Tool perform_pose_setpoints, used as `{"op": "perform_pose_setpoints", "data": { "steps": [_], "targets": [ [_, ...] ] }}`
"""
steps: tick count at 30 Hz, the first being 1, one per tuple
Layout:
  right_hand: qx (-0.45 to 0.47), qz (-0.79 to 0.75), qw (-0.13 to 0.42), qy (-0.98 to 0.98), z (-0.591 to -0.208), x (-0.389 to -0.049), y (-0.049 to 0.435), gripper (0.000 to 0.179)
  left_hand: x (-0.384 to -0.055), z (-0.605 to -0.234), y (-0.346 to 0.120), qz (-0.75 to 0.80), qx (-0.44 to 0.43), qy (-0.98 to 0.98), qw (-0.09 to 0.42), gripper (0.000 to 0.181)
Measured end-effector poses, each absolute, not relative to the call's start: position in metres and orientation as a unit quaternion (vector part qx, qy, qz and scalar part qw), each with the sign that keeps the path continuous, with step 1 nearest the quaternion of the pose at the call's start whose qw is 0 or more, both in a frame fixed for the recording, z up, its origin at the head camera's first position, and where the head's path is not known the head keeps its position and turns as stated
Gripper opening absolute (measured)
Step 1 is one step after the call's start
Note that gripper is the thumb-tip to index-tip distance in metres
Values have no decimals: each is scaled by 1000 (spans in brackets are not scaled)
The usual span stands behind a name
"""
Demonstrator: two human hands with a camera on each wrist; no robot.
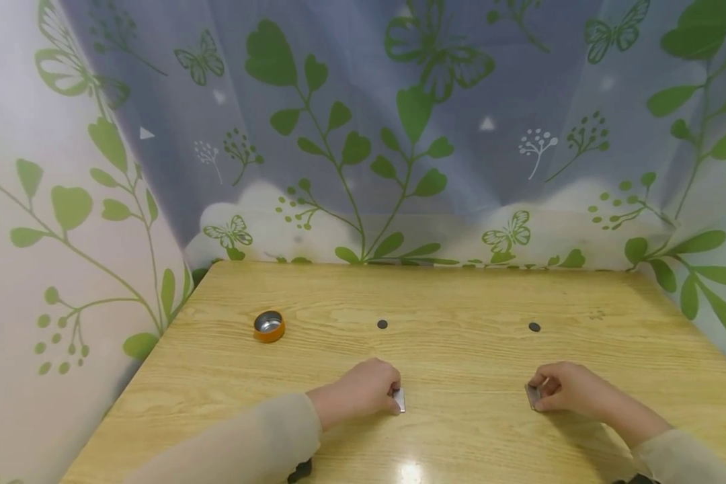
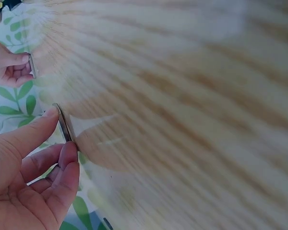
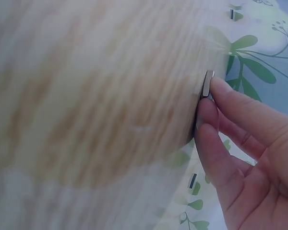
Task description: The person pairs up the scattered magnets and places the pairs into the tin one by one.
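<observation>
My left hand (image 1: 366, 388) pinches a small flat silvery plate (image 1: 400, 400) by its edges, low over the front middle of the table. In the left wrist view the thumb and fingertips grip this thin plate (image 2: 63, 123) at opposite ends. Further right, my right hand (image 1: 571, 390) holds a similar small flat metal plate (image 1: 530, 396) on edge between thumb and fingers. The right wrist view shows that plate (image 3: 208, 84) edge-on at the fingertips. Beyond the left hand lies a dark round disc (image 1: 382, 324), and another dark disc (image 1: 534, 327) lies beyond the right hand.
An orange bowl (image 1: 269, 327) with a metallic inside stands at the left of the wooden table (image 1: 460, 296). Patterned cloth (image 1: 351, 195) with leaves and butterflies hangs behind the table and along its sides.
</observation>
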State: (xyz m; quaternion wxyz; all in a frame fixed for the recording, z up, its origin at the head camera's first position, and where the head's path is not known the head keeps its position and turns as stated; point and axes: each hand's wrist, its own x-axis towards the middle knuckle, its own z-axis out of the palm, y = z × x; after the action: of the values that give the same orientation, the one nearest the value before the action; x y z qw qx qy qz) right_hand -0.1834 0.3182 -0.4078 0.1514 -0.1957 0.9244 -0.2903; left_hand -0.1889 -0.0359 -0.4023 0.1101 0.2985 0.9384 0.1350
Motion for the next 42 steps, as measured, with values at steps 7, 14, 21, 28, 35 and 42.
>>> {"op": "perform_pose_setpoints", "data": {
  "steps": [7,14,21,28,35,42],
  "targets": [
    [-198,-273,143,931,-408,-185,317,28,-190,-403,-32,140,296,939,110,19],
    [-199,-281,147,927,-406,-183,314,29,-189,-402,-25,127,301,939,104,19],
    [-208,-296,160,918,-408,-185,310,28,-190,-401,-15,117,306,939,101,19],
    [-207,-289,161,921,-409,-185,304,27,-188,-399,-7,115,307,939,105,20],
    [-206,-291,166,919,-408,-184,295,27,-188,-401,4,104,314,938,102,21],
    [-203,-284,164,923,-408,-185,290,27,-187,-400,15,112,316,936,105,22]
  ]
}}
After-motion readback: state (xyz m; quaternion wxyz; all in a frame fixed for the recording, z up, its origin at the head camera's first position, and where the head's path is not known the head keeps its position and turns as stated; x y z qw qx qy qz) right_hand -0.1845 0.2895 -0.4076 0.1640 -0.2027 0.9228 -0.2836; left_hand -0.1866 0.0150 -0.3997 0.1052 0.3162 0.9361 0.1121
